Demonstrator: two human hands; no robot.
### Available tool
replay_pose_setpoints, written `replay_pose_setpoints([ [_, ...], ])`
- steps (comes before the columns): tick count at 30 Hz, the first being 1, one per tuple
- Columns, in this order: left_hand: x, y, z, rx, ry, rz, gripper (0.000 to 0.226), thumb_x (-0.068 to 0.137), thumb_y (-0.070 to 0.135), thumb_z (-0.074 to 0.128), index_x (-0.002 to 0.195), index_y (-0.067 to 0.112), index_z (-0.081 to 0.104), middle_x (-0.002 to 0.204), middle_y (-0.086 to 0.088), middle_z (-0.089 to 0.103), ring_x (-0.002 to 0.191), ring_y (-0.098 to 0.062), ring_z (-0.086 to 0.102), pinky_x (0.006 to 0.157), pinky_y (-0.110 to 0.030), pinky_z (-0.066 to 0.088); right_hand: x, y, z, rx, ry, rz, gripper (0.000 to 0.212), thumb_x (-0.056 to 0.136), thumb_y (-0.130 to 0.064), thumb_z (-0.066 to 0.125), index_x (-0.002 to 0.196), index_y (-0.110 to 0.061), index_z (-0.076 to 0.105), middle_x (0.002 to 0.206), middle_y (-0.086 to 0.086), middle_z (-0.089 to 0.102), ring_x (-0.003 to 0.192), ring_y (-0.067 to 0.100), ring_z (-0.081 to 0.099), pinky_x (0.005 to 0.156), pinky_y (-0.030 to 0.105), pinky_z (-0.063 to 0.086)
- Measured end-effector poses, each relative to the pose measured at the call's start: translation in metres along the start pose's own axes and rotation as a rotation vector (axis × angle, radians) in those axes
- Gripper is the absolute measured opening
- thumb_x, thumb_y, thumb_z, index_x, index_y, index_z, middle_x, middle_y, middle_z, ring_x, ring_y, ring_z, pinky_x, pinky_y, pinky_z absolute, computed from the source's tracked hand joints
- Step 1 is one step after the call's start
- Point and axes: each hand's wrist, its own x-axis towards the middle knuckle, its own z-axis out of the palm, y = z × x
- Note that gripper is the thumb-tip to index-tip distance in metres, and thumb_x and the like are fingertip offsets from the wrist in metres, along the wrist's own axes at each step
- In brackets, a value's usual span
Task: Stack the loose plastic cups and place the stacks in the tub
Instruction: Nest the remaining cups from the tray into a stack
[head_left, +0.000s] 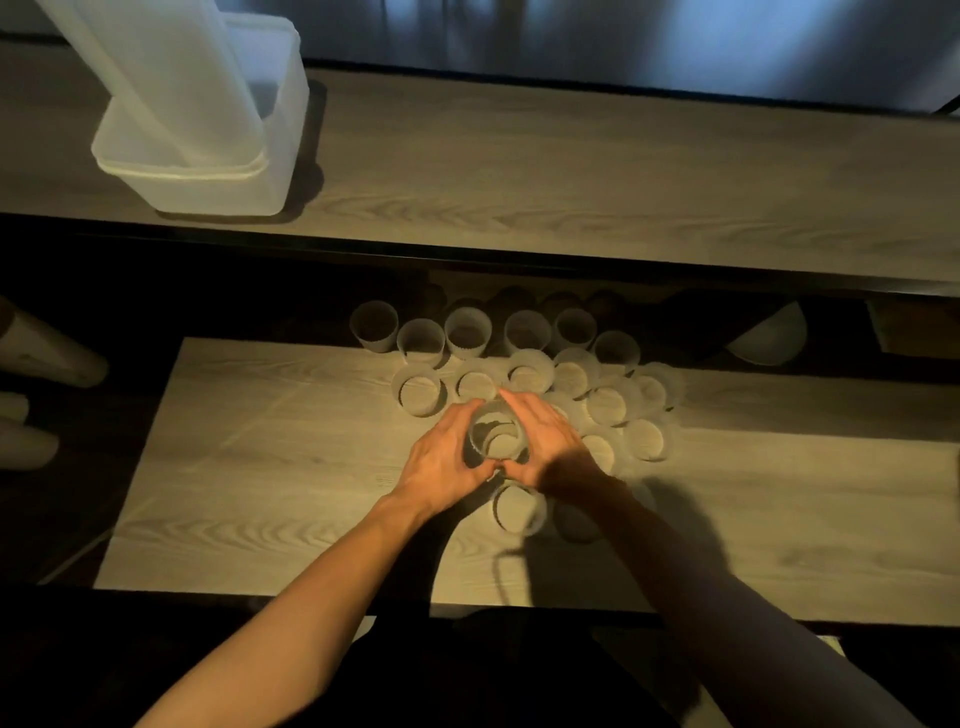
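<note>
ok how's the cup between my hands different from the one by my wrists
The held cup is gripped by the left hand and right hand; the near cup stands untouched. The held cup is lit and seems to show two rims, perhaps nested; the near cup sits in arm shadow with one rim. Both are translucent, upright, on the table.

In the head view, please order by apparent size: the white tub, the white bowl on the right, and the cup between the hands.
1. white tub, clearly largest
2. white bowl, partly in shadow
3. cup between left hand and right hand
Bowl and cup look close, and the cup is nearer: order unsure.
</note>
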Motion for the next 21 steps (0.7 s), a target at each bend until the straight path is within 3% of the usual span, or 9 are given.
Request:
replay_pose_setpoints([
  [4,0.003,0.009,0.016,0.004,-0.048,0.017,0.085,0.076,0.055,0.077,0.146,0.029,0.035,0.141,0.005,0.049,0.121,-0.012,0.053,0.100,-0.034,0.049,-0.017,0.016,-0.006,0.037,0.028,0.007,0.097,0.077,-0.035,0.083,0.155,-0.013,0.031,0.148,0.007,0.044,0.134,0.020,0.044,0.111,0.034,0.039],
  [12,0.005,0.003,0.035,0.046,-0.118,-0.050,0.093,0.075,0.070,0.069,0.148,0.024,0.035,0.147,0.002,0.045,0.129,-0.016,0.048,0.104,-0.036,0.046,-0.010,0.031,0.010,-0.013,-0.103,0.073,0.094,0.081,-0.042,0.079,0.156,-0.019,0.028,0.150,0.003,0.041,0.139,0.019,0.040,0.115,0.033,0.032],
  [17,0.005,-0.007,0.044,0.048,-0.124,-0.137,0.082,0.081,0.037,0.078,0.147,0.028,0.031,0.146,0.003,0.046,0.127,-0.019,0.052,0.102,-0.035,0.047,-0.003,0.031,0.021,-0.193,-0.102,0.045,0.092,0.083,-0.048,0.073,0.157,-0.021,0.025,0.150,0.003,0.044,0.138,0.022,0.039,0.117,0.037,0.018],
  [21,0.003,-0.012,0.047,0.063,-0.111,-0.155,0.079,0.082,0.032,0.079,0.145,0.029,0.031,0.137,0.001,0.056,0.118,-0.022,0.060,0.097,-0.036,0.050,0.002,0.028,0.024,-0.251,-0.162,0.023,0.094,0.085,-0.045,0.072,0.159,-0.022,0.019,0.151,0.003,0.043,0.139,0.021,0.040,0.121,0.041,0.014],
])
